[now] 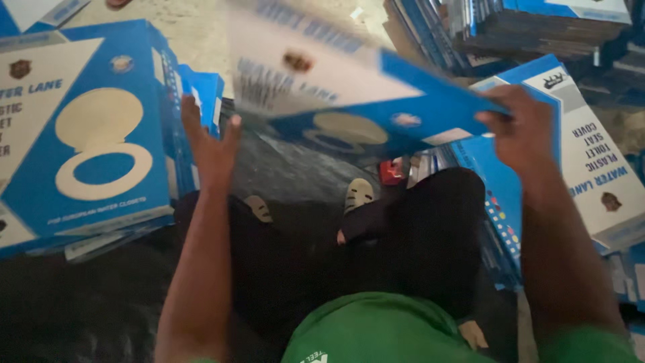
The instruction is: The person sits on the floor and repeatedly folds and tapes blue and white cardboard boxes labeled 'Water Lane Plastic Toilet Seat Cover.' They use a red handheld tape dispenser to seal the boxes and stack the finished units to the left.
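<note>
Flat blue-and-white cardboard carton [349, 101] at upper centre: right hand [521, 131] pinches its right corner; left hand [211, 144], fingers spread, steadies the left edge. Best kept level over the stacked cartons [87, 134].

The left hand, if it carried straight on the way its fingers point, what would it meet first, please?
Probably the blurred blue and white carton that both hands hold: the left hand points up beside its near edge, though depth is unclear.
</note>
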